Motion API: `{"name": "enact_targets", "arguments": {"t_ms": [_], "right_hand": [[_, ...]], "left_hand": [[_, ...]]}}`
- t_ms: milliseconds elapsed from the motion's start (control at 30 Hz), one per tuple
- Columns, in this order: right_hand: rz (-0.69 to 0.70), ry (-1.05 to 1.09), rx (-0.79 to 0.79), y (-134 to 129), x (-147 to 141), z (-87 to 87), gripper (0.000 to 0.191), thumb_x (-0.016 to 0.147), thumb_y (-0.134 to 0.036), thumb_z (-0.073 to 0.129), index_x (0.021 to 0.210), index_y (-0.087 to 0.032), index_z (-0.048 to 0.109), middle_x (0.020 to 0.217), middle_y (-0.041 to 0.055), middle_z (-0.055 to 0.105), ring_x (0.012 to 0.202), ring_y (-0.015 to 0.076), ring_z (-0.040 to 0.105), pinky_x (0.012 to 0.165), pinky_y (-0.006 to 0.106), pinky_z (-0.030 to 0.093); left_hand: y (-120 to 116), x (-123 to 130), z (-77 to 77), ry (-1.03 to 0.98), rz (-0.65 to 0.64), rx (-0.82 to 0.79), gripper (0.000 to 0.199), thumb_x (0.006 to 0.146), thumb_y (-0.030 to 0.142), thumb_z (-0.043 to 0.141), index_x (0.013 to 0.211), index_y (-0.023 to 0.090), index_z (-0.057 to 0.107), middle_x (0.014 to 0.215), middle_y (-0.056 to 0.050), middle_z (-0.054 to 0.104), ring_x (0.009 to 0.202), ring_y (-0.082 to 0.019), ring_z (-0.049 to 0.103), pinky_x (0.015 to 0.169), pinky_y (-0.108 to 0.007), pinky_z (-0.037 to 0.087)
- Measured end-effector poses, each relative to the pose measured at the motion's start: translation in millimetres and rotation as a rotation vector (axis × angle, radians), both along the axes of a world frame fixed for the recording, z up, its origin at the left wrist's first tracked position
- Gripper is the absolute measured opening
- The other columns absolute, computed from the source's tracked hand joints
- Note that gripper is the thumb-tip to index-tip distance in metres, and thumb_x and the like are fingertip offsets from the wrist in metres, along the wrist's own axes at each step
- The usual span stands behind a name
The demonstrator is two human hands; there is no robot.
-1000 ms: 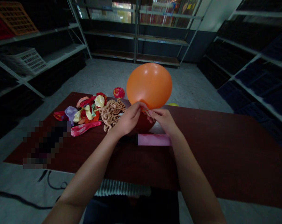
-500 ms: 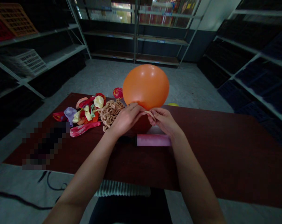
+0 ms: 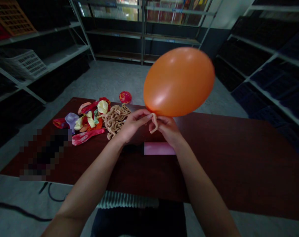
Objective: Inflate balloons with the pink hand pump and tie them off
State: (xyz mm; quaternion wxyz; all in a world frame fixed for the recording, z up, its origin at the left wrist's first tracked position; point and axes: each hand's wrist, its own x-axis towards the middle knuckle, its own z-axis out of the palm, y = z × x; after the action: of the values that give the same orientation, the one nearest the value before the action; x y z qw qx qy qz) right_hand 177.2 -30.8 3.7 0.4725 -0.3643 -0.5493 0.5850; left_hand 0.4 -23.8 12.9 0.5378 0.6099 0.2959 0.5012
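A large inflated orange balloon (image 3: pixel 179 82) tilts up to the right above the table, its neck down between my hands. A short beige cord (image 3: pixel 154 123) curls at the neck and its end hangs down. My left hand (image 3: pixel 135 125) is closed, thumb and fingers pinching at the balloon's neck and the top of the cord. My right hand (image 3: pixel 167 128) is closed under the balloon, fingers bent around the neck and cord; its fingertips are partly hidden. Below the hands lies a pink balloon pump (image 3: pixel 159 148), its right end behind my right wrist.
A heap of beige cords (image 3: pixel 116 120) and several limp coloured balloons (image 3: pixel 90 119) lie on the left of the dark red table (image 3: pixel 233 158). Beyond its far edge is a small red balloon (image 3: pixel 125 97). Shelves with crates (image 3: pixel 28 64) stand around; a black cable (image 3: pixel 20 210) runs on the floor.
The orange balloon has swung up and to the right and looks larger. My hands have turned at its neck, and the beige cord's end now hangs in view between them.
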Motion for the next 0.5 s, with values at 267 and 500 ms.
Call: {"name": "enact_targets", "arguments": {"t_ms": [267, 500], "right_hand": [[-0.039, 0.128, -0.003, -1.7, 8.5, 9.7, 0.023, 0.09, -0.046, 0.078, 0.102, -0.028, 0.07, 0.066, -0.003, 0.07, 0.058, 0.016, 0.065, 0.061, 0.031, 0.052], [-0.048, 0.191, -0.094, 0.7, 0.9, 0.2, 0.025, 0.085, -0.048, 0.082, 0.097, -0.027, 0.076, 0.068, -0.0029, 0.07, 0.057, 0.014, 0.062, 0.057, 0.029, 0.051]], "left_hand": [[4.0, 5.6, -10.1, 0.021, 0.179, 0.023, 0.023, 0.099, 0.043, 0.077, 0.096, 0.021, 0.081, 0.097, -0.008, 0.079, 0.089, -0.02, 0.073, 0.075, -0.034, 0.061], [2.6, 11.6, -4.2, -0.207, 0.138, -0.168, 0.031, 0.081, 0.048, 0.093, 0.094, 0.02, 0.088, 0.098, -0.009, 0.083, 0.089, -0.02, 0.075, 0.088, -0.032, 0.059]]}}
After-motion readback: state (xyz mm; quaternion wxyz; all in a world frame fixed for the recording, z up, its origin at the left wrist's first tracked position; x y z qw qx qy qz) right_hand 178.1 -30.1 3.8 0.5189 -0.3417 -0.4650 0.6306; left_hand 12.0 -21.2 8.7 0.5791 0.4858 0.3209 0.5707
